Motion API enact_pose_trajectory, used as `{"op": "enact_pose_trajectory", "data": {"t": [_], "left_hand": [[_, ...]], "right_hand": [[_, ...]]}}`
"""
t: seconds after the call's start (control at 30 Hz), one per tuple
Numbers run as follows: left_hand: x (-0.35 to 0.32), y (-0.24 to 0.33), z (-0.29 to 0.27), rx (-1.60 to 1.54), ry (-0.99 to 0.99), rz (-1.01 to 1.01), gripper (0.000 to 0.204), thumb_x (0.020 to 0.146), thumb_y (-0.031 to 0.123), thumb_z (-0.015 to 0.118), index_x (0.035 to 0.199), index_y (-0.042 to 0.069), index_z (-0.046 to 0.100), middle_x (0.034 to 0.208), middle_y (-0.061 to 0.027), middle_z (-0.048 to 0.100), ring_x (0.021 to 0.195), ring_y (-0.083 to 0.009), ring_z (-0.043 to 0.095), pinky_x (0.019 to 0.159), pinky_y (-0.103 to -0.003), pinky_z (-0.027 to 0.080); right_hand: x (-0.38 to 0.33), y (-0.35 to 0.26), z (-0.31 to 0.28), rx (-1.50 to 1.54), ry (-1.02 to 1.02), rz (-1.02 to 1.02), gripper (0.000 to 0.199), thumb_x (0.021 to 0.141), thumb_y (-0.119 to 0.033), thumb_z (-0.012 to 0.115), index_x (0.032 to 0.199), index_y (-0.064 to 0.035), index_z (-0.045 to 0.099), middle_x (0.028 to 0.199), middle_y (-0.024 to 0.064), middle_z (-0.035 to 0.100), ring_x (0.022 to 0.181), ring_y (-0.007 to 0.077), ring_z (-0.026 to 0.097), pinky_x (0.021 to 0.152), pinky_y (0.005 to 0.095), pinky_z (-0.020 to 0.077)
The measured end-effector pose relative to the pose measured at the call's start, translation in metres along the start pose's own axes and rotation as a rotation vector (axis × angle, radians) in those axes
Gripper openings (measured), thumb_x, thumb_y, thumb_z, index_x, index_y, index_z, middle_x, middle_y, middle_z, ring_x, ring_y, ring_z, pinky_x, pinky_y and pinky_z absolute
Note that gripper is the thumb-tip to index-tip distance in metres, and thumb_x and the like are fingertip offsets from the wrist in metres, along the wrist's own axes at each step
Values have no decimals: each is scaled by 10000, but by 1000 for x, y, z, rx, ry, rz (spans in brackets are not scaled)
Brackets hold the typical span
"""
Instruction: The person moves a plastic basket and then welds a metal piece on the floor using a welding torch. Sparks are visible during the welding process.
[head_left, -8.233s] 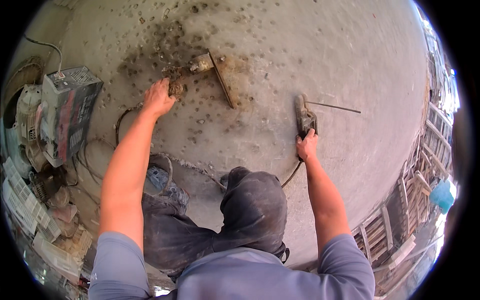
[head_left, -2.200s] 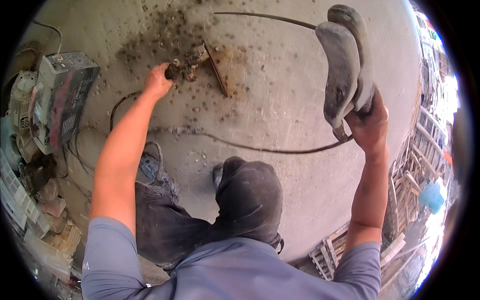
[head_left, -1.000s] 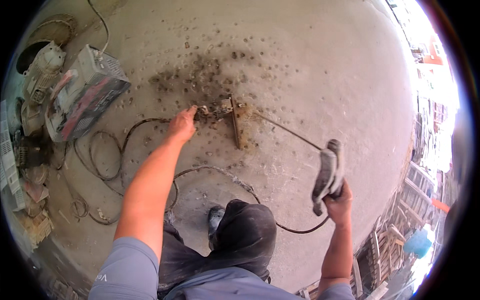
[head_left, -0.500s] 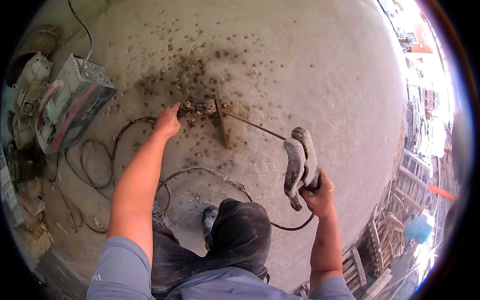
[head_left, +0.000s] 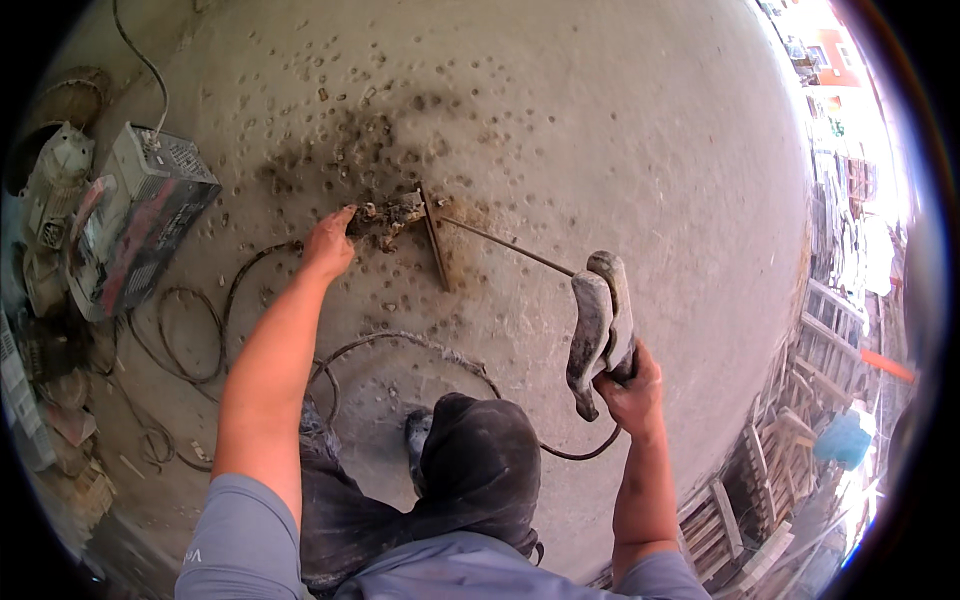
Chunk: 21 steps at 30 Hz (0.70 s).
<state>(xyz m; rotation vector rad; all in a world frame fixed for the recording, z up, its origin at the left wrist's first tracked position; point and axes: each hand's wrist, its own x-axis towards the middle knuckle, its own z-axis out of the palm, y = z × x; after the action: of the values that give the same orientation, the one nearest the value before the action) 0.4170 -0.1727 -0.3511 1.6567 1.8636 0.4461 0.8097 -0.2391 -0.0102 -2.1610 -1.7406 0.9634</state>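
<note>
The thin rod (head_left: 515, 247) is already in the holder (head_left: 590, 325), squeezed by the fingers of the right hand (head_left: 637, 398). The rod's tip is by the flat bar (head_left: 434, 240) (touching? I can't tell), no spark showing. The left hand (head_left: 328, 243) has its fingers around the lumpy metal (head_left: 384, 222), down at the floor (head_left: 680, 180).

The head-worn fisheye looks down past the close forearms (head_left: 270, 375) to the hands (head_left: 328, 244) and floor (head_left: 680, 170) beyond.
</note>
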Motion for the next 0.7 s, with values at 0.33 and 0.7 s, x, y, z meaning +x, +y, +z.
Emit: {"op": "enact_pose_trajectory", "data": {"t": [0.33,0.7], "left_hand": [[-14,22,-32,24,-120,-123,557,872,24,528,1417,138,505,1363,-137,569,1203,-357,564,990,-432,502],[-12,17,-25,-22,-90,-130,541,854,-20,569,1382,89,533,1347,-163,578,1198,-367,566,1002,-438,490]], "right_hand": [[-1,12,2,70,-10,-2,479,712,-18,756,1165,32,608,934,137,724,851,150,689,775,316,538],[14,-8,16,-28,-27,-93,495,769,-118,800,1201,23,605,915,160,710,825,185,694,762,315,536]]}}
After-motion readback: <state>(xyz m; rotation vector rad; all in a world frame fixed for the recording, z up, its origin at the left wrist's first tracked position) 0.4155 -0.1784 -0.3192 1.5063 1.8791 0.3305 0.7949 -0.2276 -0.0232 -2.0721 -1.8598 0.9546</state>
